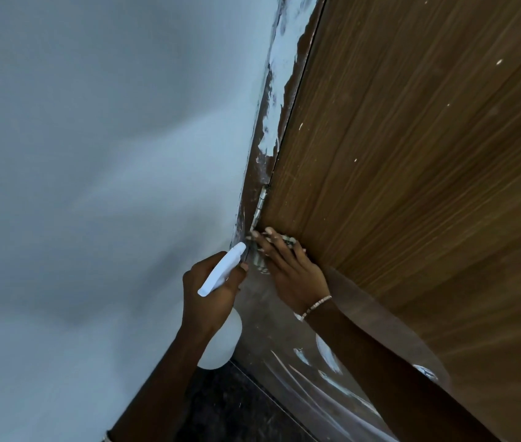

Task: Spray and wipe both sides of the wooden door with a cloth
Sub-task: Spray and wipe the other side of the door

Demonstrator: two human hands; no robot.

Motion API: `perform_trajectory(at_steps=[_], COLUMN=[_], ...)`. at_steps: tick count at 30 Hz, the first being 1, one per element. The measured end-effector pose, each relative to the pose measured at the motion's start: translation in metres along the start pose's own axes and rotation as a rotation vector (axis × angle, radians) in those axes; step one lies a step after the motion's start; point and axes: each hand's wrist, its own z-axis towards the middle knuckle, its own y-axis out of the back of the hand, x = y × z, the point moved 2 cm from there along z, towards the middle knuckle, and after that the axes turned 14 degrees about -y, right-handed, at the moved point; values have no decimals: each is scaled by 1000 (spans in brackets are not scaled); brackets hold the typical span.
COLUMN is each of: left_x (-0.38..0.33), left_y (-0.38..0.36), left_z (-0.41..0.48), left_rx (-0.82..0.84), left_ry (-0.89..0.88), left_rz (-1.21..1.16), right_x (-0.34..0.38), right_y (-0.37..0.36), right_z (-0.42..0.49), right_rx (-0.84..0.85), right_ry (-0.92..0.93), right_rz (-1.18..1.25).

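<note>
Here, the far left holds only the pale blue wall [93, 154]. Just in front of it the left hand [208, 301] is wrapped round the neck of a white spray bottle [220, 272], with the nozzle end up near the corner where wall meets door frame and the round body hanging below the wrist. The bottle looks like thin, light plastic. How full it is cannot be told, so its weight is a guess, but the neck under the trigger is the sensible place to hold it, as the hand does. Next comes the door frame [273, 100], brown with patches of flaking pale paint that I judge brittle enough to shed under hard rubbing. A small metal hinge [260, 202] sits in the gap between frame and door, just above the cloth [260, 264]. The cloth is soft, thin and patterned, and it is bunched against the hinge edge of the door, so only bits of it show round and between the fingers. The right hand [294, 275], with a beaded bracelet [316, 306] on its wrist, lies over the cloth with fingers spread and mostly straight, pressing it to the wood rather than grasping it. A limp cloth like this should go wherever the palm pushes it, so flat pressure suits it, though it may snag on the hinge. The wooden door [412, 154] fills the right side, stiff, grained and flecked with white specks. Low down it carries a shiny metal plate [332, 378], smooth and probably slippery when wet.
</note>
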Motion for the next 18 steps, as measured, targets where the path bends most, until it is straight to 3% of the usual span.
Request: perform_trajectory(at_steps=[3, 9, 13, 18], left_x=[-6, -9, -11, -11], left_y=[-4, -12, -19, -25], left_z=[-6, -13, -18, -29], left_rx=[12, -8, 3, 75], left_ry=[14, 104, 103, 80], left_rz=[-63, -83, -66, -16], right_x=[-36, -81, -62, -14], right_y=[23, 62, 32, -24], right_z=[-37, -64, -69, -96], right_rx=[-7, -144, -157, 49], right_ry=[-103, -410, -361, -30], right_rz=[81, 7, -42, -61])
